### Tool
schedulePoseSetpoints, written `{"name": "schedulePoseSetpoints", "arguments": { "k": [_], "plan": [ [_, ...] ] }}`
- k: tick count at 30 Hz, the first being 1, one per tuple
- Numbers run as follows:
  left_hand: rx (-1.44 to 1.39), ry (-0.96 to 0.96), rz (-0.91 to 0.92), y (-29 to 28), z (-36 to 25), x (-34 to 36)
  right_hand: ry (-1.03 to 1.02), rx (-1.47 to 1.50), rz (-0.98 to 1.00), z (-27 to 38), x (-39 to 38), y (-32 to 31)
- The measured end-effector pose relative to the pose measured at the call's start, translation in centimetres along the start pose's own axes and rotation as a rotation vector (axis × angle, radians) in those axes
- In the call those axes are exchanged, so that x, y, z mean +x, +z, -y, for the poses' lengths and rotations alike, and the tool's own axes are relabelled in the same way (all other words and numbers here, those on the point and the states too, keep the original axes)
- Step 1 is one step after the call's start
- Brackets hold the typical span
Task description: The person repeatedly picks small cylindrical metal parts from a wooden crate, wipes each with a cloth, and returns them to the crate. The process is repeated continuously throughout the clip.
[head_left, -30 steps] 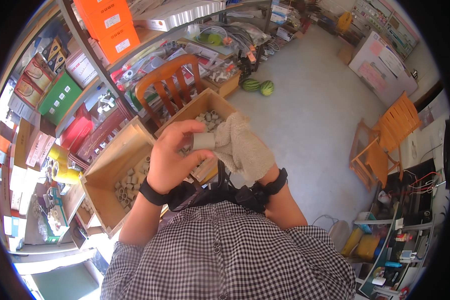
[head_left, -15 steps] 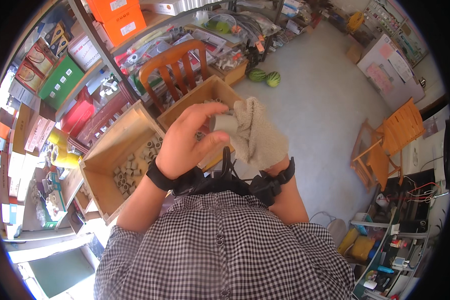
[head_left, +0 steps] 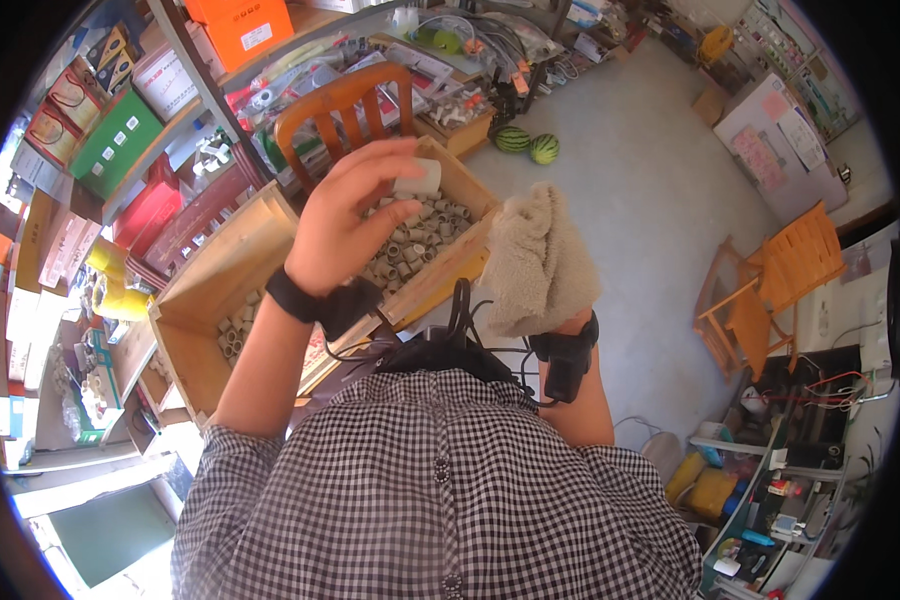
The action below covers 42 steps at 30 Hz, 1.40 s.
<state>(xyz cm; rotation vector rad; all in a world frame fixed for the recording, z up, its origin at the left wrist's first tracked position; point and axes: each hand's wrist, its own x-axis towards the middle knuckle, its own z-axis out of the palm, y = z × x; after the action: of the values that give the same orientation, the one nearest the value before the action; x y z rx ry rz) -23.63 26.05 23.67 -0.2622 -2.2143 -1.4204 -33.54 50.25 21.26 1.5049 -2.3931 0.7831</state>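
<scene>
Between the thumb and fingers of my left hand (head_left: 342, 222) is a short grey plastic pipe fitting (head_left: 422, 178). That hand is above a wooden box (head_left: 473, 188) with many small grey fittings (head_left: 410, 250) in it. A beige towelling cloth (head_left: 542, 262) is bunched over my right hand (head_left: 576, 322), which grips it from below. The cloth hides most of the right fingers. Cloth and fitting are apart from each other.
A second wooden box (head_left: 205, 270) with fittings lies to the left. Behind the boxes stands a wooden chair (head_left: 345, 95) before crowded shelves. Two watermelons (head_left: 528, 145) lie on the floor. A wooden folding chair (head_left: 770, 290) stands at right.
My left hand has drawn the fitting out of the cloth and moved left and away, over the box. My right hand with the cloth has shifted slightly right.
</scene>
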Motion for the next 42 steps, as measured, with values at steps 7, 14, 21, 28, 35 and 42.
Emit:
{"name": "schedulePoseSetpoints", "arguments": {
  "k": [7,14,21,28,35,42],
  "plan": [
    [0.470,-0.035,0.086,-4.8,2.5,-0.7,0.135,0.317,-0.420,1.1,-0.8,0.5],
    [0.473,-0.388,0.265,-13.7,11.3,-6.1,0.280,-0.081,-0.198,3.6,0.7,-1.5],
    [0.523,-0.765,0.546,-15.4,25.1,-16.1,0.306,-0.311,-0.179,4.6,0.7,-0.8],
    [0.767,-0.946,0.909,-12.4,30.7,-22.7,0.338,-0.413,-0.205,3.8,-0.7,-0.3],
    [0.740,-0.937,1.183,-8.1,29.9,-22.7,0.371,-0.475,-0.182,4.2,-1.0,0.0],
    [0.629,-0.834,0.810,-7.2,29.9,-23.6,0.391,-0.501,-0.159,4.9,-1.5,0.3]
  ]
}}
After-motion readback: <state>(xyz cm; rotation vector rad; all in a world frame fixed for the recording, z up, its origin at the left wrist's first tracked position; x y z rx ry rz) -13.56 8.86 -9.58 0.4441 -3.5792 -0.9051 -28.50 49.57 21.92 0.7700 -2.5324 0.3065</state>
